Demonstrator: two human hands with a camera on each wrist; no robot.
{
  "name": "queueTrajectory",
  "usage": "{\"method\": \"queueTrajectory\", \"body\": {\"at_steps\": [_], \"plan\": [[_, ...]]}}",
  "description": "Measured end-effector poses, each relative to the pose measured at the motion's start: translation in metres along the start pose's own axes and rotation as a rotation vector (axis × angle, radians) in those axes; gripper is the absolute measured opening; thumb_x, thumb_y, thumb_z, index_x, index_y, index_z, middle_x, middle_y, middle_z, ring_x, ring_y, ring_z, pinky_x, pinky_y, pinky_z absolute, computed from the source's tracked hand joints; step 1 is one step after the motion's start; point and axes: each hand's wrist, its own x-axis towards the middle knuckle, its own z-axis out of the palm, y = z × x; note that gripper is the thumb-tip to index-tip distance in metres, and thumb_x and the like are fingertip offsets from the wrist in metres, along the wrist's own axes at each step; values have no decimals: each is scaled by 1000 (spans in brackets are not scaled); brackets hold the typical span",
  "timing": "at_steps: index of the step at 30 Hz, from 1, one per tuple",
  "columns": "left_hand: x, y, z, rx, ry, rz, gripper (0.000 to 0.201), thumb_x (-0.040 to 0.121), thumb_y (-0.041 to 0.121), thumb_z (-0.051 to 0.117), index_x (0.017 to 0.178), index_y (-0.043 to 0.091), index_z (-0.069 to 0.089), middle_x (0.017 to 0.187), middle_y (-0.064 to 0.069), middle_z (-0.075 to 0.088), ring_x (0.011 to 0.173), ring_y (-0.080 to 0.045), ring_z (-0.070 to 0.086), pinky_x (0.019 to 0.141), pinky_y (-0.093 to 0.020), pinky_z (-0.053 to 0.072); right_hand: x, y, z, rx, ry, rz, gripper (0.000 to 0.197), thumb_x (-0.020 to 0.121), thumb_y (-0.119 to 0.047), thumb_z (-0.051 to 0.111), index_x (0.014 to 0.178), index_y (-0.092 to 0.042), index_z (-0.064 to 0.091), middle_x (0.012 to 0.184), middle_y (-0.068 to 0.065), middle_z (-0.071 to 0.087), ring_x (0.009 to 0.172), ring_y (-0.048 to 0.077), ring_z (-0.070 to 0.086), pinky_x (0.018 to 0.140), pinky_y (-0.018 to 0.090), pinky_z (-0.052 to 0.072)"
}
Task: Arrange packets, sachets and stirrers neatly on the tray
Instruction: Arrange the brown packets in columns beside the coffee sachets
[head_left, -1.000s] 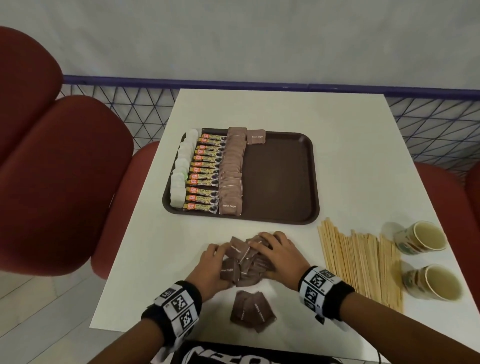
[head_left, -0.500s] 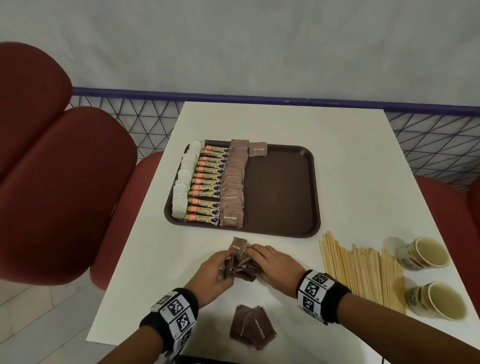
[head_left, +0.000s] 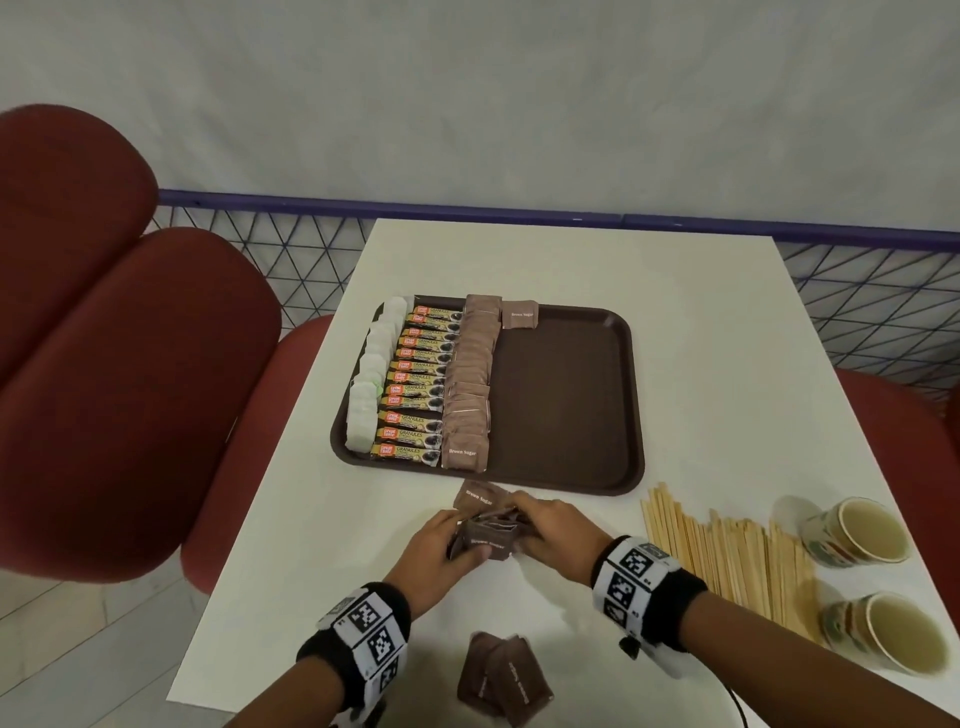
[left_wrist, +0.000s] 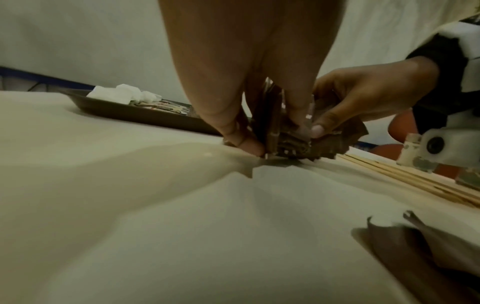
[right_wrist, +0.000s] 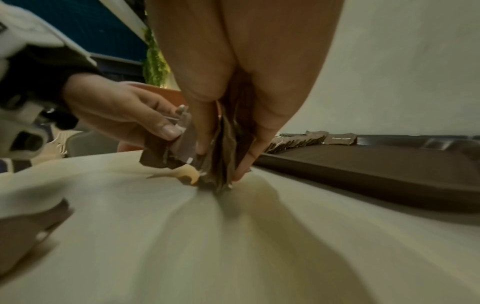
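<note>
The white worktop (head_left: 701, 364) stands between dark red chairs (head_left: 130, 389), in front of a blue railing with wire mesh (head_left: 857, 291). On it lies a brown tray (head_left: 571, 405). The left part of the tray is filled in three columns: white sachets (head_left: 374, 379) without readable print, then stick packets (head_left: 418, 387) with the word "GRANULES" and an orange logo too small to read, then brown sachets (head_left: 467, 384) marked "Brown Sugar". One more sachet (head_left: 519, 315) with the same words lies alone at the far edge.

Near the tray, on the right side, wooden stirrers (head_left: 727, 556) are spread on the worktop, and just beside them lie two paper cups (head_left: 857, 530) on their sides; their pattern is blurred.

In front of the tray, the left hand (head_left: 436, 545) and the right hand (head_left: 550, 535) grasp together a bundle of brown sugar sachets (head_left: 485, 538), standing on its edge on the worktop. The fingers cover most of it, so the number of sachets cannot be told. "Brown Sugar" can be read on the front one and on one that sticks out behind. Both wrists carry black bands with square code markers (head_left: 631, 566).

Closest to the person lie a few loose sachets (head_left: 504, 680), overlapping; their writing is too blurred to read.
</note>
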Motion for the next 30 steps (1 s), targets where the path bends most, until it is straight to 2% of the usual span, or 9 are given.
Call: {"method": "queueTrajectory", "body": {"at_steps": [5,9,11,14,17,19,23,27,30], "plan": [[4,6,1,-295,-50,-138,28,84,35,66,109,24,59,97,5,68,78,-8,59,64,-19,46,8,2,-4,304,-41,71,34,78,-14,69,106,-13,50,104,13,69,97,26,64,87,36,51],[9,10,-4,-460,-60,-176,37,78,38,71,109,22,62,102,-3,70,90,-16,63,77,-24,47,15,5,-10,466,-24,93,31,73,-11,75,98,-17,58,100,5,65,94,16,60,89,33,48],[12,10,-7,-554,-30,-217,44,70,43,73,107,21,63,95,-11,68,81,-19,60,71,-29,45,18,6,-13,561,-2,88,28,73,-12,76,97,-16,61,95,0,62,91,12,57,88,32,47],[14,14,-11,-695,12,-254,30,84,26,67,111,15,63,90,-11,69,69,-16,63,59,-23,47,23,3,-12,736,96,96,24,74,-11,75,90,-21,59,89,0,60,87,14,56,87,34,48],[16,18,-14,-897,24,-292,32,86,18,63,117,12,60,109,-17,69,97,-32,66,76,-37,55,30,0,-7,798,205,101,26,75,-13,75,85,-23,52,86,0,56,84,15,54,83,35,48],[17,22,-16,-1012,27,-290,29,87,14,60,116,12,59,112,-19,68,100,-35,65,82,-46,55,34,-5,-5,809,238,86,24,80,-15,70,85,-22,48,83,-3,53,79,11,52,76,26,47],[19,29,-20,-1126,20,-285,27,88,10,56,115,11,59,107,-20,69,91,-34,68,73,-45,59,42,-17,-1,814,306,31,15,90,-14,57,89,-15,42,79,-6,47,68,-3,47,65,6,41],[18,30,-23,-1136,7,-290,30,87,8,56,117,5,58,103,-22,70,83,-32,70,63,-40,59,46,-20,2,804,329,36,9,95,-19,47,94,-13,41,83,-7,47,75,1,46,71,6,41],[18,26,-27,-1135,38,-275,32,86,7,57,118,5,58,105,-22,69,82,-32,70,60,-39,58,47,-16,-1,856,339,70,8,96,-23,44,89,-21,40,86,-6,47,79,3,46,80,16,41]]}}
